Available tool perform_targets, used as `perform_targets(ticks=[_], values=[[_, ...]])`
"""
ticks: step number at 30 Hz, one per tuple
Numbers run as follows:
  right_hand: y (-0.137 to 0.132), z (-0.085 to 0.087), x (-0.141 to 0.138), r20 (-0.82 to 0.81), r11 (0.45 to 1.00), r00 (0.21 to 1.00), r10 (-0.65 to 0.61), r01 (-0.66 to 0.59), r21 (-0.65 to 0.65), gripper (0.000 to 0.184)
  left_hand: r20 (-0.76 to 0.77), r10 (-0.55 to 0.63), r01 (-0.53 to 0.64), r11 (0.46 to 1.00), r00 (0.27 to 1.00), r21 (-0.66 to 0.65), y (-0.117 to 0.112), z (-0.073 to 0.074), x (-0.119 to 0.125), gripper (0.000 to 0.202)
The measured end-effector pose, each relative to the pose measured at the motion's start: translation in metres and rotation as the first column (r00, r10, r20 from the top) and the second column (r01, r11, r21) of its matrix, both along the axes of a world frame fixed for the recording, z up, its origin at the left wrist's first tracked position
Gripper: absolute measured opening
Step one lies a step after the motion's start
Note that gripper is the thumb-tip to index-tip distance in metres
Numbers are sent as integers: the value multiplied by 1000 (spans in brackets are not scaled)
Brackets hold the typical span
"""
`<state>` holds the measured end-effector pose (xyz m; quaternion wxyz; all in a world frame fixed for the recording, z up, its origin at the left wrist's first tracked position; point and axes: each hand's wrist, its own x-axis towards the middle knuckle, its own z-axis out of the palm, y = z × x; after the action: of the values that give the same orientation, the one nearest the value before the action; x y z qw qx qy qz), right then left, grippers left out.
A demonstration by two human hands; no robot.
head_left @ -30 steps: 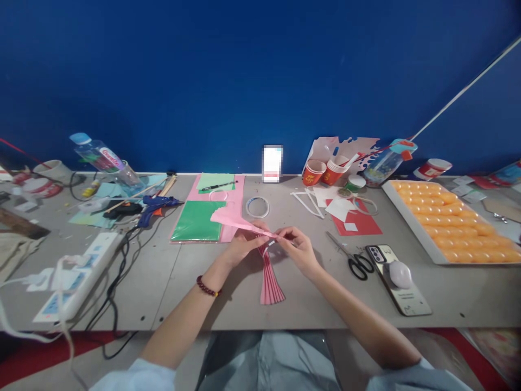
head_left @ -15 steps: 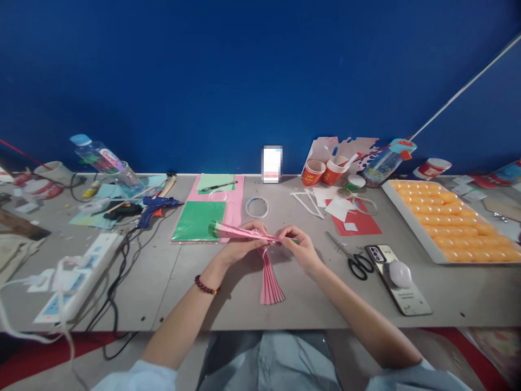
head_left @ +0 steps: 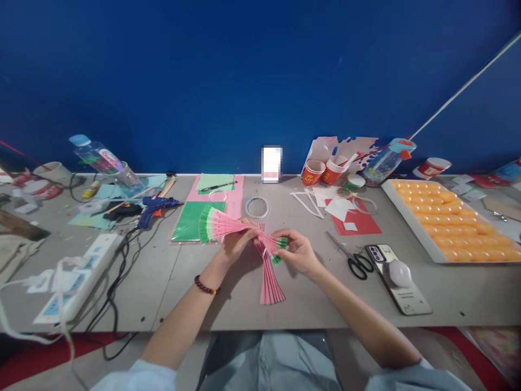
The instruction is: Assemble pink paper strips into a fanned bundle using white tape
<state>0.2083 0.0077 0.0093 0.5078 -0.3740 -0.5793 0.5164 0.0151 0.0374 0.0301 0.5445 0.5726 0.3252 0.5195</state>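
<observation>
A pleated paper fan, pink with a pale band and a green edge like watermelon, is held between both hands above the table. My left hand is closed on its narrow middle, thumb on top. My right hand pinches the pleats at its right end, where green edges show between thumb and fingers. A second pleated piece, plain pink, lies beneath, with a white tie around its gathered waist and its lower half spread toward me. My hands partly cover its upper half.
Scissors and a phone lie to the right, near a tray of orange balls. A tape roll and a green paper pack are behind my hands. Left are a glue gun, cables and a power strip.
The watermelon-coloured pleats, bunched narrow before, have fanned out at the left end and opened somewhat at the right. My right hand has shifted slightly. The plain pink piece stays put.
</observation>
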Motion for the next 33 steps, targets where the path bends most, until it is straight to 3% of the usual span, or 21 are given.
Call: perform_targets(ticks=[3,7,10,14,23,29,33], values=[[-2,0,1,29,999,999,34,-35,9,46,-68,76,-74,997,995,32,1,-1,-2,25],[-5,5,1,147,1000,989,13,-16,19,42,-126,137,-132,990,982,53,-1,2,-1,23],[-5,10,0,279,998,959,-47,32,59,37,-107,128,-124,991,986,43,-2,4,1,23],[-4,8,-2,310,993,946,-99,72,97,26,-25,126,-127,991,992,-40,-1,0,3,23],[-8,5,-7,134,990,991,1,18,-139,36,123,261,-216,931,958,-295,8,-8,5,30],[-5,8,-6,121,977,993,15,11,-211,36,81,322,-286,912,943,-292,8,-9,7,31],[-5,9,-5,112,955,990,81,-45,-292,37,-12,290,-281,917,957,-284,5,-7,9,36]])
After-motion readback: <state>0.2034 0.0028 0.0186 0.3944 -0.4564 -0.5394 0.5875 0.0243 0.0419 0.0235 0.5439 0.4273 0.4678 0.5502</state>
